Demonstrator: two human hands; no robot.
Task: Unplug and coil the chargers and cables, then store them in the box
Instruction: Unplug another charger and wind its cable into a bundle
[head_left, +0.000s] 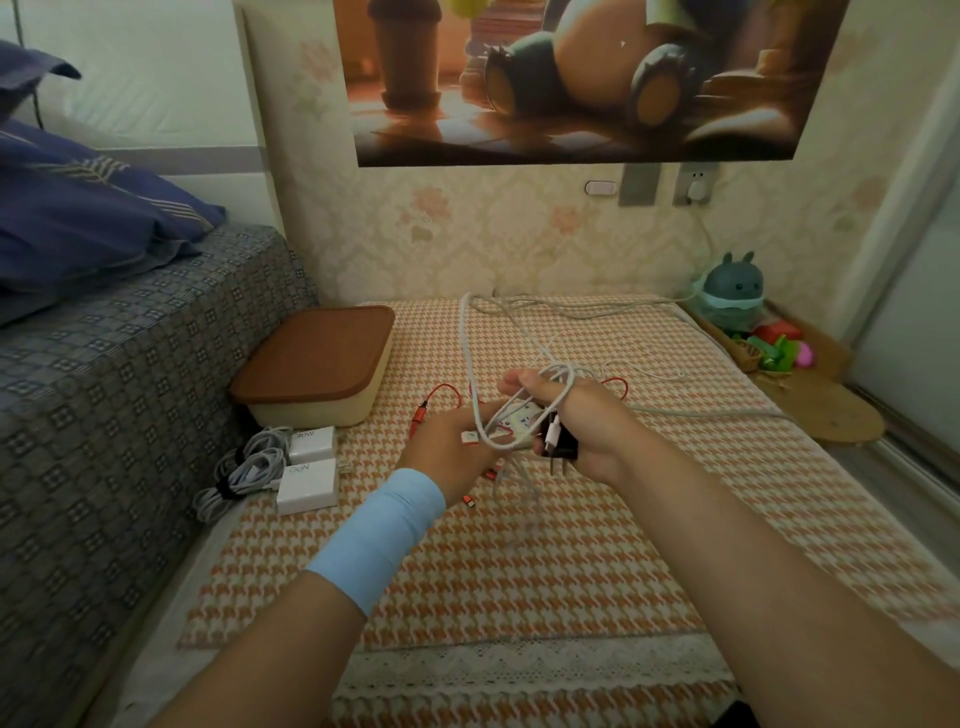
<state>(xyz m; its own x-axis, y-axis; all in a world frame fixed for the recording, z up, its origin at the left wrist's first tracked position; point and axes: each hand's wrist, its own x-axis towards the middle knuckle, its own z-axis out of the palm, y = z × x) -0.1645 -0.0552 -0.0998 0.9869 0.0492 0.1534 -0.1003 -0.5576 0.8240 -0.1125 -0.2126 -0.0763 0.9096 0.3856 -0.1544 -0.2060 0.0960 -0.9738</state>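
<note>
My right hand grips a black charger with its prongs pointing down, and loops of a white cable are wound around its fingers. My left hand pinches that cable just left of the right hand, over a white power strip. Red cables lie on the checked mat beneath. The cream box with its brown lid shut stands at the mat's back left. Two white chargers with coiled grey cables rest in front of the box.
A bed with a patterned cover and blue pillows borders the mat on the left. A long white cable runs to a wall socket at the back right. A teal plush toy and small colourful toys sit on a wooden ledge at the right.
</note>
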